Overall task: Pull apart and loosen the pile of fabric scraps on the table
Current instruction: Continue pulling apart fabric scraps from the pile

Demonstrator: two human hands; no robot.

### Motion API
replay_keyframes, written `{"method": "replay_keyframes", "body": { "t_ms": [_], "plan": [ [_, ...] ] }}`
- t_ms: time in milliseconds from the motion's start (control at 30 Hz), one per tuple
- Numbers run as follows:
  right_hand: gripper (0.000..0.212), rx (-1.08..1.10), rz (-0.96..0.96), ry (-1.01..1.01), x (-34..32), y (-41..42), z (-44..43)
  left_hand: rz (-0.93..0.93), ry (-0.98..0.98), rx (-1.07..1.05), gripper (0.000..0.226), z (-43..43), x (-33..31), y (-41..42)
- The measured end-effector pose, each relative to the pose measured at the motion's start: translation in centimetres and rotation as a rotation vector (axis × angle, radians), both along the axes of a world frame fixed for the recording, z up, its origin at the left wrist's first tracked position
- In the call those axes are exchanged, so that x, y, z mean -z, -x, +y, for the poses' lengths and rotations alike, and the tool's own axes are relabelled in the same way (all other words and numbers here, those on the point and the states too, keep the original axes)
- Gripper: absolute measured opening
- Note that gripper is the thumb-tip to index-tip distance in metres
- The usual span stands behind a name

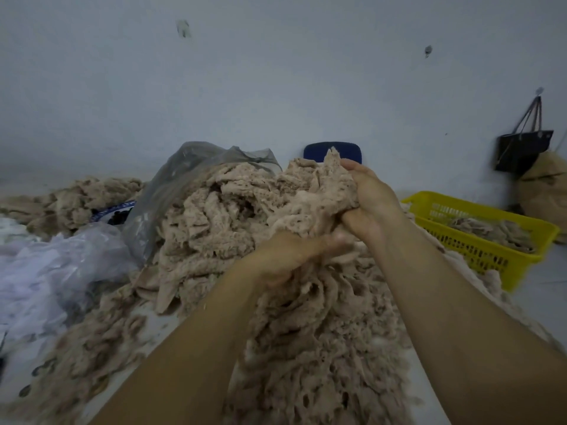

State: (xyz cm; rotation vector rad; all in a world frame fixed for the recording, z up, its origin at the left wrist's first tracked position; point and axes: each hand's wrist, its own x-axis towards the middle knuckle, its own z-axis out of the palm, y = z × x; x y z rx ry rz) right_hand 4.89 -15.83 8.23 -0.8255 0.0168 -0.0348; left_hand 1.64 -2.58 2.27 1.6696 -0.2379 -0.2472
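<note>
Just below the right grip (368, 197), which clutches a raised clump of it, the heap of beige, frayed, lacy fabric scraps (221, 216) sprawls over the white surface (543, 289). The left grip (288, 256), blurred, sinks into the scraps; its hold cannot be told. Right of both, a yellow slotted plastic basket (491, 262) holds more scraps. Left, a grey filmy plastic bag (165, 191) drapes the heap.

left: plastic bags (61, 265) block | right: yellow basket (518, 276) blocks | free: bare table strip (159, 329) front-left

No legible text, label, brand or number on anything in view.
</note>
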Motion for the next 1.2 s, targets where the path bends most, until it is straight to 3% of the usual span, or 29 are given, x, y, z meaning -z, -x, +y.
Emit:
{"method": "replay_keyframes", "body": {
  "t_ms": [67, 100, 167, 200, 300, 367, 467, 533, 600, 733, 833, 967, 1133, 1200],
  "plan": [
    [0.024, 0.058, -0.017, -0.008, 0.4, -0.6, -1.3, -0.107, -0.029, -0.153, 0.029, 0.3, -0.1, -0.5],
    [0.028, 0.098, -0.018, 0.058, 0.9, -0.9, -1.9, -0.098, 0.055, -0.277, 0.010, 0.6, -0.6, -0.7],
    [0.033, 0.156, 0.001, 0.238, 2.9, -1.4, -3.1, 0.053, 0.363, -0.480, 0.034, 2.2, -1.8, -1.7],
    [0.034, 0.178, 0.027, 0.345, 4.4, -1.5, -3.6, 0.126, 0.571, -0.476, 0.041, 3.3, -2.3, -2.3],
    [0.033, 0.198, 0.029, 0.733, 8.2, -0.9, -4.7, 0.195, 1.006, -0.436, 0.030, 6.0, -3.9, -3.4],
    [0.028, 0.083, -0.042, 1.022, 9.1, 0.1, -4.1, 0.210, 1.049, -0.427, 0.029, 6.3, -4.5, -3.7],
    [0.056, -0.164, -0.346, 1.114, 8.2, 1.4, -0.1, 0.254, 1.102, -0.349, 0.034, 4.4, -5.3, -3.3],
    [0.049, -0.163, -0.560, 1.155, 7.8, 2.1, 3.1, 0.226, 1.103, -0.328, 0.028, 3.0, -5.5, -3.3],
    [0.047, -0.072, -0.628, 1.229, 8.6, 2.2, 4.8, 0.219, 1.188, -0.300, 0.031, 2.8, -5.9, -3.1],
    [0.049, -0.054, -0.280, 1.351, 11.1, 1.4, 1.5, 0.236, 1.438, -0.273, 0.046, 5.4, -5.5, -3.0],
    [0.009, -0.042, -0.190, 1.541, 14.3, 1.6, -2.5, 0.179, 1.463, -0.316, 0.049, 8.0, -5.4, -2.7],
    [0.021, 0.024, -0.022, 1.673, 15.5, 0.5, -4.9, 0.061, 1.500, -0.455, 0.046, 9.4, -6.4, -2.8],
    [0.020, 0.199, 0.103, 1.806, 15.4, 0.5, -7.2, -0.076, 1.466, -0.541, 0.027, 11.3, -7.8, -2.7],
    [0.018, 0.129, 0.107, 1.829, 14.6, 1.0, -6.7, -0.070, 1.439, -0.561, 0.029, 12.1, -8.0, -3.0]
  ]
}}
